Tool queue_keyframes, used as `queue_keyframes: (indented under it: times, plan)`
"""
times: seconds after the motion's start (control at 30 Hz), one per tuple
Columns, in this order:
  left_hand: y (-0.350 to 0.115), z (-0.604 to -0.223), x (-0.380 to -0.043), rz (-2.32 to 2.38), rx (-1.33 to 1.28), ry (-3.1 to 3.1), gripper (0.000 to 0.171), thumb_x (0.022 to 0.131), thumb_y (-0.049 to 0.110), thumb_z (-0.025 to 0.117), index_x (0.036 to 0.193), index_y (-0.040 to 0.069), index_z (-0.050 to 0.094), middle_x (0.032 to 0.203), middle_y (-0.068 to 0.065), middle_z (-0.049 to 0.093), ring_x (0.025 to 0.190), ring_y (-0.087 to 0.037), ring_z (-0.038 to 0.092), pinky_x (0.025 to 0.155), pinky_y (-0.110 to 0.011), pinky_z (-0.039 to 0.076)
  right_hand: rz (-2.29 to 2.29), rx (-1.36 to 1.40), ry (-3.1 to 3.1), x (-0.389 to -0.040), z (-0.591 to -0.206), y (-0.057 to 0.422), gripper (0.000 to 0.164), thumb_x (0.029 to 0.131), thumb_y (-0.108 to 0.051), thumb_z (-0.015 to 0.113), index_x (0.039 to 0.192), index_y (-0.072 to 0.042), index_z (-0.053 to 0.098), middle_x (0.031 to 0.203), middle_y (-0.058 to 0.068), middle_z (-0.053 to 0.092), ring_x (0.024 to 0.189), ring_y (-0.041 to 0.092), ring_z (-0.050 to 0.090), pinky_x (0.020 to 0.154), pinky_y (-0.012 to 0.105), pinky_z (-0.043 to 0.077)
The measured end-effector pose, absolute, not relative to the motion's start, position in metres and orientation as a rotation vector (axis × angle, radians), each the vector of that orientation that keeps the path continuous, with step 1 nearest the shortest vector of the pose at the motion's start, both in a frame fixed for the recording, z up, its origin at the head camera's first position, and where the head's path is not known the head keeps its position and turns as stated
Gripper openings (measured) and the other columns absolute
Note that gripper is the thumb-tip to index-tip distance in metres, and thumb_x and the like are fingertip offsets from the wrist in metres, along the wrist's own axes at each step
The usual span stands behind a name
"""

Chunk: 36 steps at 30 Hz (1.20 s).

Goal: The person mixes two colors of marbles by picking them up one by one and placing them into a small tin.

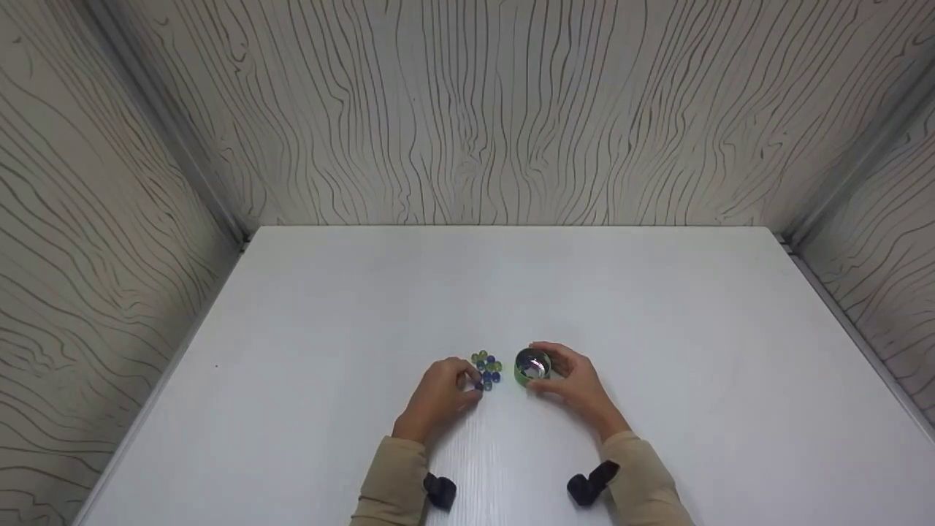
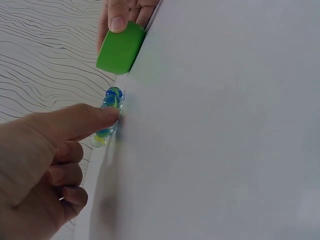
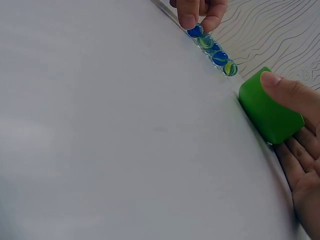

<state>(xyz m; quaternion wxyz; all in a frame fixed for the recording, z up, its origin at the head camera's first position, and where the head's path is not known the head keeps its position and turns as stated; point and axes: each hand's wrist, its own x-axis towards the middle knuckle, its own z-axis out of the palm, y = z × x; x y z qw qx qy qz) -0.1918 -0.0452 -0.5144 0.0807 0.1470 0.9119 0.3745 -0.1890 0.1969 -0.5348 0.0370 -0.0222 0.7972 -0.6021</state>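
A small group of glass marbles, some blue and some yellow-green, lies close together on the white table. My left hand is at the near left side of the group, its thumb and forefinger pinching a blue marble. Just right of the marbles stands a small green cup with a shiny inside. Its mouth faces up, and its plain green wall shows in the left wrist view. My right hand grips it from the right, with the thumb on the near side and the fingers around the far side.
The white table spreads wide around both hands. Wood-grain patterned panels rise behind it and at both sides. Each sleeve carries a black wrist mount near the table's front.
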Motion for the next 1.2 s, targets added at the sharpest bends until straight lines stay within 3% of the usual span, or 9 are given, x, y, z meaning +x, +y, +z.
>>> queue_keyframes:
  times: [0.33,0.57,0.8,1.2]
  plan:
    - [-0.048,-0.511,-0.193,1.131,0.414,2.713,0.013,0.083,0.013,0.073,0.095,0.011,0.071,0.091,-0.001,0.065,0.079,-0.011,0.051,0.072,-0.026,0.045,-1.853,-0.046,2.436,-0.19,-0.537,0.197,0.065,0.069,-0.012,0.084,0.128,-0.01,0.059,0.138,0.009,0.058,0.137,0.026,0.047,0.114,0.032,0.035]
    - [-0.049,-0.51,-0.195,1.151,0.381,2.695,0.012,0.084,0.014,0.071,0.096,0.012,0.072,0.097,-0.003,0.067,0.084,-0.013,0.052,0.079,-0.032,0.049,-1.858,-0.058,2.43,-0.19,-0.537,0.198,0.064,0.069,-0.013,0.084,0.128,-0.009,0.059,0.138,0.01,0.058,0.137,0.028,0.047,0.114,0.033,0.035]
    - [-0.052,-0.508,-0.197,1.19,0.452,2.7,0.011,0.084,0.012,0.069,0.094,0.008,0.072,0.082,-0.001,0.058,0.074,-0.011,0.046,0.065,-0.023,0.039,-1.852,-0.109,2.426,-0.189,-0.535,0.199,0.065,0.07,-0.014,0.084,0.129,-0.007,0.057,0.138,0.014,0.057,0.137,0.03,0.047,0.113,0.037,0.036]
    - [-0.049,-0.504,-0.198,1.192,0.478,2.712,0.012,0.086,0.014,0.069,0.095,0.008,0.071,0.09,-0.004,0.065,0.079,-0.012,0.05,0.07,-0.025,0.044,-1.844,-0.093,2.435,-0.19,-0.535,0.199,0.065,0.069,-0.014,0.084,0.129,-0.007,0.058,0.137,0.013,0.058,0.136,0.03,0.047,0.113,0.036,0.036]
